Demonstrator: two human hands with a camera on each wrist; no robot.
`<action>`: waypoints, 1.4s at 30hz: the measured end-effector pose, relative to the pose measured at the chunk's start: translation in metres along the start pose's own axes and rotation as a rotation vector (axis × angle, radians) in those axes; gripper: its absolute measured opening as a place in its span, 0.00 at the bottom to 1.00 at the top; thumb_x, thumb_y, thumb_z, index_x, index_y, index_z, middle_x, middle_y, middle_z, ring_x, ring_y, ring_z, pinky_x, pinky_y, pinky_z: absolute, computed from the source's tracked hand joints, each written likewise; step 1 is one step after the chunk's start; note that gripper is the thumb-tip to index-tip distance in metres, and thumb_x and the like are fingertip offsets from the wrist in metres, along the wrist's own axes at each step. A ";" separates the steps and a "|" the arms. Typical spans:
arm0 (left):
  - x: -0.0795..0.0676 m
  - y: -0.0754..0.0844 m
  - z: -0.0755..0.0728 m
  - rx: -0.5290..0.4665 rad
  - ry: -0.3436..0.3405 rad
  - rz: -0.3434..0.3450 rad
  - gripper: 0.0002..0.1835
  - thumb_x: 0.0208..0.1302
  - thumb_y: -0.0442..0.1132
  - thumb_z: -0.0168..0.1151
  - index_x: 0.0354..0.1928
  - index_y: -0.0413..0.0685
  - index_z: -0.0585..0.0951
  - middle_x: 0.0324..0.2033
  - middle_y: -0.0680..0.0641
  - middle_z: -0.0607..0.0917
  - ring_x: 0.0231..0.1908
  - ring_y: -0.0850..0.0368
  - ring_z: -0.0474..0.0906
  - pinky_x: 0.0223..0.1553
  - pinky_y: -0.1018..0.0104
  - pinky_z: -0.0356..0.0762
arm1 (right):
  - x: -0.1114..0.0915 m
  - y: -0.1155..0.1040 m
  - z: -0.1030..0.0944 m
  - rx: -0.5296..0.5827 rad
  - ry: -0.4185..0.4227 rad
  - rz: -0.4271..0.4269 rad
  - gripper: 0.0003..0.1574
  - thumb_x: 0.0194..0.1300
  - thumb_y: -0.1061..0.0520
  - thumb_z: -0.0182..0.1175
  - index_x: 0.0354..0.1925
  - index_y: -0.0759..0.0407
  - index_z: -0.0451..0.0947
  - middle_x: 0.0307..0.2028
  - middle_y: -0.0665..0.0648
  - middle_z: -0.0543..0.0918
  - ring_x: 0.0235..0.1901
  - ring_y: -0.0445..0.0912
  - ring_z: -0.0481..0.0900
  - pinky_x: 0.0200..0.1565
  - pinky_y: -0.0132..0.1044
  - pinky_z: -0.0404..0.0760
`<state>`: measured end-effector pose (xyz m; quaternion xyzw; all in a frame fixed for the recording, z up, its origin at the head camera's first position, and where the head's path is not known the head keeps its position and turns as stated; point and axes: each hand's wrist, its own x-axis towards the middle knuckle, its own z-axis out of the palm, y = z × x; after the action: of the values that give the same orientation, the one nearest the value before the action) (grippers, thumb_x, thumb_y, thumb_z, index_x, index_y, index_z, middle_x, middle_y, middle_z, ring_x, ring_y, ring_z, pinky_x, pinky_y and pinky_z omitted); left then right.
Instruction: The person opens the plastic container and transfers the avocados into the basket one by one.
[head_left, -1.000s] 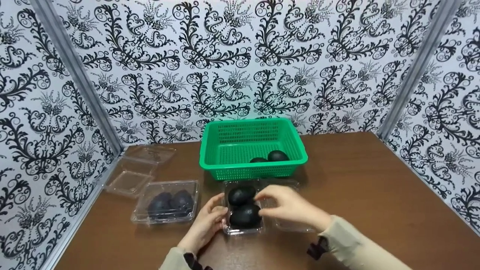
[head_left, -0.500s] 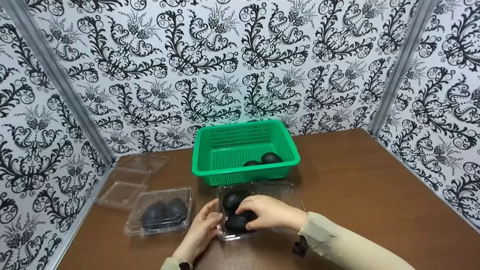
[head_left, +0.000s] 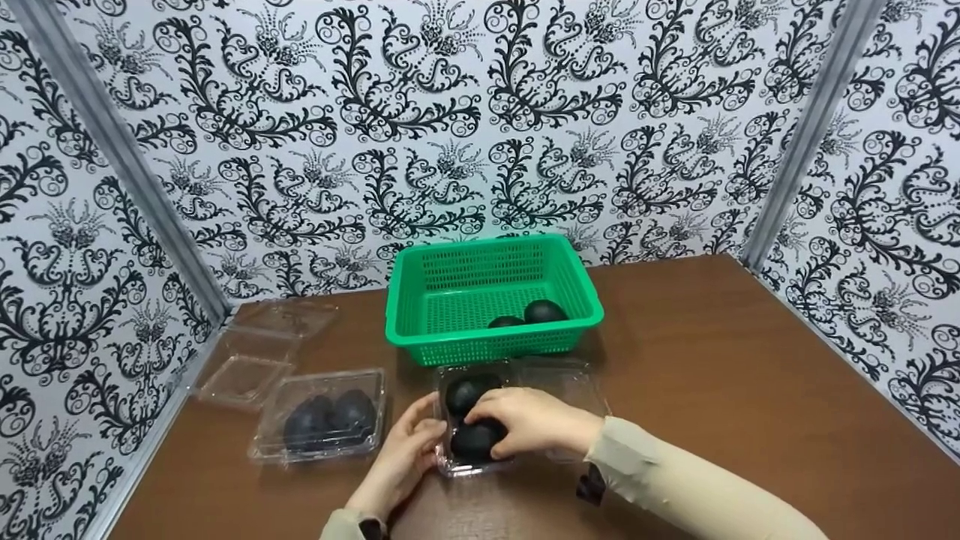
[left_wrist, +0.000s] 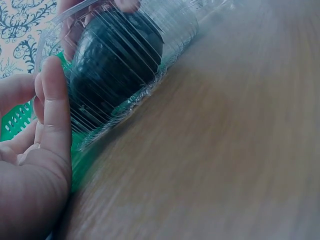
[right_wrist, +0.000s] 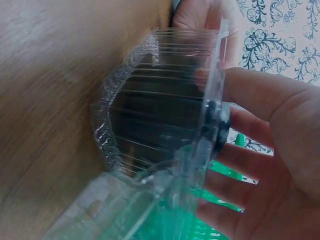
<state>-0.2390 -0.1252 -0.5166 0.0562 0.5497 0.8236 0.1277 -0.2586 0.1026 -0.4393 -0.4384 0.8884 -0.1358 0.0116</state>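
Note:
A clear plastic clamshell (head_left: 463, 469) stands in front of the green basket, with two dark avocados in its tray. My left hand (head_left: 405, 454) holds the tray's left wall, thumb along the outside in the left wrist view. From above, my right hand (head_left: 536, 421) grips the nearer avocado (head_left: 472, 444), thumb on its near side and fingers over its far side. The farther avocado (head_left: 466, 395) lies just beyond the fingers. In the right wrist view, the fingers (right_wrist: 252, 97) reach over the tray rim. The open lid (head_left: 559, 382) lies to the right, partly under my right forearm.
The green basket (head_left: 420, 341) holds two dark avocados (head_left: 545, 310) at its front right. To the left stands a closed clamshell (head_left: 266, 442) with two avocados inside. Behind it lies an open clamshell (head_left: 244, 375). Patterned walls (head_left: 480, 127) enclose the brown table (head_left: 697, 337).
My right hand has moved left from the tray's right side and taken hold of the nearer avocado. The left hand stays at the tray's left wall. The head view has shifted slightly.

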 end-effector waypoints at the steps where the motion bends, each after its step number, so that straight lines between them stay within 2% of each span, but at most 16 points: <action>1: 0.000 0.000 0.000 0.002 -0.001 -0.002 0.36 0.64 0.31 0.60 0.71 0.40 0.57 0.35 0.49 0.77 0.29 0.63 0.73 0.27 0.74 0.74 | 0.001 0.000 0.001 0.003 0.000 0.000 0.31 0.46 0.52 0.72 0.53 0.50 0.81 0.51 0.48 0.80 0.51 0.42 0.76 0.54 0.37 0.76; 9: -0.003 -0.001 0.000 0.017 0.017 -0.034 0.36 0.65 0.31 0.59 0.72 0.42 0.56 0.34 0.50 0.77 0.28 0.63 0.73 0.25 0.75 0.73 | 0.005 0.004 0.006 0.042 -0.024 0.001 0.35 0.46 0.52 0.72 0.56 0.49 0.79 0.52 0.48 0.79 0.51 0.41 0.76 0.53 0.36 0.77; 24: 0.002 0.001 -0.002 0.025 0.009 -0.008 0.36 0.64 0.31 0.58 0.72 0.41 0.56 0.35 0.50 0.77 0.31 0.62 0.75 0.26 0.74 0.75 | 0.012 0.005 0.006 0.059 -0.054 0.026 0.39 0.43 0.51 0.75 0.56 0.49 0.78 0.49 0.50 0.80 0.48 0.42 0.76 0.50 0.36 0.76; 32: 0.002 0.003 0.000 0.012 0.006 0.000 0.36 0.64 0.30 0.59 0.72 0.41 0.56 0.34 0.51 0.77 0.30 0.62 0.75 0.26 0.74 0.74 | 0.011 0.005 0.001 0.086 -0.044 -0.002 0.37 0.43 0.53 0.75 0.56 0.53 0.79 0.49 0.52 0.80 0.48 0.42 0.76 0.52 0.35 0.76; 42: 0.000 0.005 0.001 0.023 0.014 -0.025 0.36 0.65 0.31 0.58 0.72 0.42 0.55 0.34 0.51 0.76 0.28 0.64 0.73 0.25 0.74 0.74 | 0.008 0.008 0.002 0.106 -0.023 -0.027 0.36 0.45 0.53 0.73 0.56 0.54 0.79 0.50 0.51 0.80 0.49 0.41 0.76 0.51 0.35 0.76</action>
<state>-0.2395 -0.1257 -0.5114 0.0451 0.5609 0.8158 0.1334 -0.2692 0.1003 -0.4423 -0.4504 0.8739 -0.1777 0.0434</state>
